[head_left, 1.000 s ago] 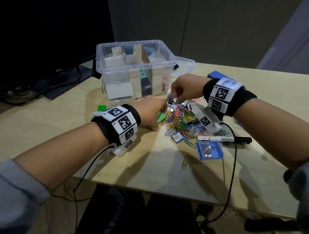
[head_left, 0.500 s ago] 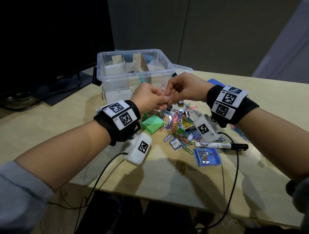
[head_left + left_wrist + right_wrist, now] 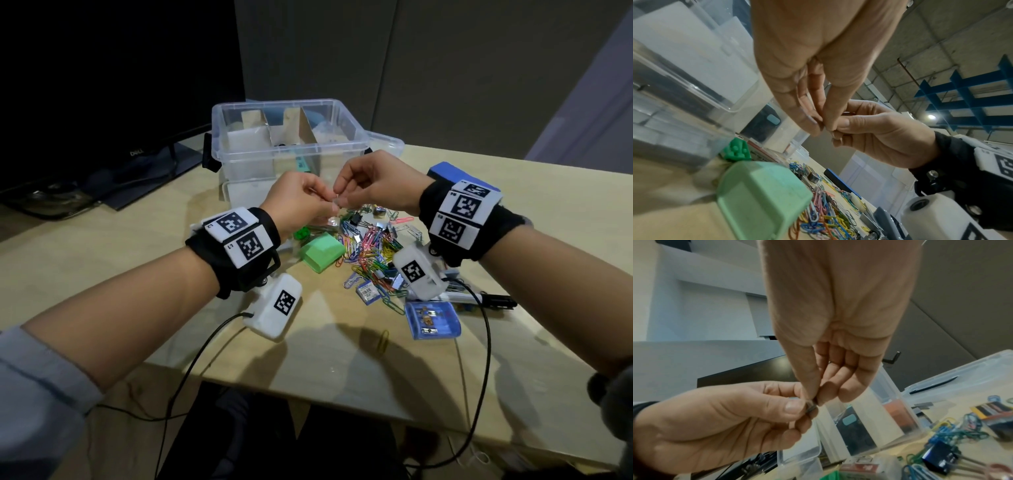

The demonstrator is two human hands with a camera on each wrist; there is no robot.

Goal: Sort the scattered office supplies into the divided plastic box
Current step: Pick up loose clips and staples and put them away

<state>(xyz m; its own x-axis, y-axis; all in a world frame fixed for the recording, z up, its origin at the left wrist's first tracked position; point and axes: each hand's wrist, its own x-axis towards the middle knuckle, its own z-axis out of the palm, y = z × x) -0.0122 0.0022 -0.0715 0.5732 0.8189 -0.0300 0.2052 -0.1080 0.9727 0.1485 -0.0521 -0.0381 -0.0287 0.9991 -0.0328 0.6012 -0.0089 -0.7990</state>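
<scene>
Both hands are raised above the desk (image 3: 102,260), just in front of the clear plastic box (image 3: 291,150), and meet at the fingertips. The left hand (image 3: 298,202) and the right hand (image 3: 376,181) each pinch the same tiny item (image 3: 811,406) between thumb and forefinger. It looks like a small dark metal piece, too small and blurred to name; the other fingers of both hands curl loosely beneath.

The box is transparent, with brown cardboard dividers (image 3: 301,126) splitting it into compartments; something teal and dark shows through its near wall. Its clear lid (image 3: 387,144) lies behind it to the right.

Below the hands lies the heap of coloured paper clips (image 3: 370,253), with black binder clips (image 3: 356,217) mixed in at its far edge. Left of the heap, touching it, sits a pale green box (image 3: 322,253), and just beyond that a small dark green studded piece (image 3: 301,234). Nearer, a blue translucent case (image 3: 432,317) lies by a white marker with a black cap (image 3: 493,302), and one yellow paper clip (image 3: 383,340) lies apart on the near side. A blue block (image 3: 442,171) sits behind the right wrist. A Dell monitor stand (image 3: 137,161) is at far left.
</scene>
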